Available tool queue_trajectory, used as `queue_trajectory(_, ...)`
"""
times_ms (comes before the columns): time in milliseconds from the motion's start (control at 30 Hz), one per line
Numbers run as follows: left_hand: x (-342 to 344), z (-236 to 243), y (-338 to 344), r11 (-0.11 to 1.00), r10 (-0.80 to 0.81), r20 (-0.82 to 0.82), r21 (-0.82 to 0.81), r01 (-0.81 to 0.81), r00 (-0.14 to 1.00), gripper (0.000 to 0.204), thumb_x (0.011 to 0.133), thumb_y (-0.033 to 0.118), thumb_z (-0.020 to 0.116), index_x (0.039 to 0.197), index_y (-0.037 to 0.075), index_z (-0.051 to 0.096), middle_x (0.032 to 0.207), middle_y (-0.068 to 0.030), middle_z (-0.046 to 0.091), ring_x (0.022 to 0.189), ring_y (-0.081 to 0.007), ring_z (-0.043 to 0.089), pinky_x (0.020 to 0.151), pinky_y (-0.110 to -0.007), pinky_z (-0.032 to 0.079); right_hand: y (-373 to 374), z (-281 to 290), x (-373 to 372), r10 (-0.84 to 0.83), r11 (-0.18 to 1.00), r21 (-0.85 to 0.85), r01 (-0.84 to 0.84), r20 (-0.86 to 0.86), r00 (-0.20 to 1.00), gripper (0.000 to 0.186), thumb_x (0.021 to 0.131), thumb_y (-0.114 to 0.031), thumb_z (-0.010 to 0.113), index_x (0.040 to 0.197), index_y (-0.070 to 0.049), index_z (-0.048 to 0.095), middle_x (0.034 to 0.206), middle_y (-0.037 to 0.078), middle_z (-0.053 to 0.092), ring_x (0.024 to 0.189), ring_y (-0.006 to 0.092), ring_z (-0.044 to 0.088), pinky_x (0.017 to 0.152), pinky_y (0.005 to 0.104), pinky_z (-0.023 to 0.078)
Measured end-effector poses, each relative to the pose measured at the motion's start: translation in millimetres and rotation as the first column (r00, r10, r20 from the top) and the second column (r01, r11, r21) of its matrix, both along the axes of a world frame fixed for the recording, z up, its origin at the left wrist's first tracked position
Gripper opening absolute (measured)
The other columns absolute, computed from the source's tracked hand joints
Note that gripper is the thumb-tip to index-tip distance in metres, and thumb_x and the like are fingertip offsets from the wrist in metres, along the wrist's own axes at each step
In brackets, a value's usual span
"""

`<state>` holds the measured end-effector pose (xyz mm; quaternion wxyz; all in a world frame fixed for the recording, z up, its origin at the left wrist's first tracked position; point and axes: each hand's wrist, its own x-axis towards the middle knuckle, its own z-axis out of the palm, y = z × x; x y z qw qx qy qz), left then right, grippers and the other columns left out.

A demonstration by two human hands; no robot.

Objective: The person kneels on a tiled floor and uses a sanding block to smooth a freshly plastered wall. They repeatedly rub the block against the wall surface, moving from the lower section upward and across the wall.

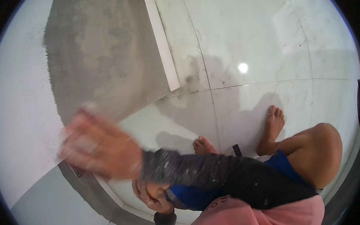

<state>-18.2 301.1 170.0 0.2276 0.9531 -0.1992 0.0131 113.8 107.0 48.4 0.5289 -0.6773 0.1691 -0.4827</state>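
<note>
R grip [100, 145] too blurred, can't tell if open or closed; grey cement-like patch [108, 55] just beyond it, contact unclear, white wall [18, 104] to its left, L grip [152, 199] clasped on bent knee [154, 189] below.

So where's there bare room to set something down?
On the white floor tiles, beyond the feet and right of the pale strip: bare apart from smudges. Lower left is crowded: blurred right hand, dark sleeve, left hand.
</note>
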Motion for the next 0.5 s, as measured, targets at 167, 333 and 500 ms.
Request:
queue_trajectory(167,4.7,0.4,-2.2,0.999,0.046,0.0,0.011,-0.046,0.999,0.066,0.096,0.05,0.06,0.142,0.003,0.053,0.155,-0.0237,0.039,0.144,-0.0388,0.038,0.119,-0.052,0.03,-21.1,-23.6,4.9,-0.021,0.989,0.141,0.033,-0.08,0.997,0.081,0.076,0.002,0.055,0.156,-0.003,0.038,0.162,0.018,0.036,0.152,0.0361,0.029,0.125,0.0551,0.022)
queue_trajectory(333,4.7,10.6,-5.2,0.995,0.056,-0.064,0.09,-0.051,0.996,0.073,0.095,0.055,0.058,0.144,0.002,0.05,0.155,-0.0293,0.036,0.143,-0.0465,0.035,0.116,-0.057,0.029,-24.2,95.0,2.7,0.208,0.969,0.075,-0.236,0.267,0.941,0.096,0.07,-0.006,0.068,0.159,-0.016,0.035,0.163,0.017,0.034,0.153,0.0441,0.022,0.124,0.0611,0.019)
queue_trajectory(500,37.4,51.2,2.9,0.75,-0.422,-0.163,0.49,0.444,0.892,0.063,0.098,0.047,0.056,0.14,0.001,0.053,0.154,-0.0314,0.038,0.141,-0.0543,0.035,0.114,-0.067,0.029,-29.7,0.3,3.5,0.071,0.995,-0.076,-0.063,0.101,0.992,0.1,0.065,-0.001,0.069,0.158,-0.013,0.036,0.162,0.018,0.034,0.15,0.0429,0.029,0.124,0.0606,0.02)
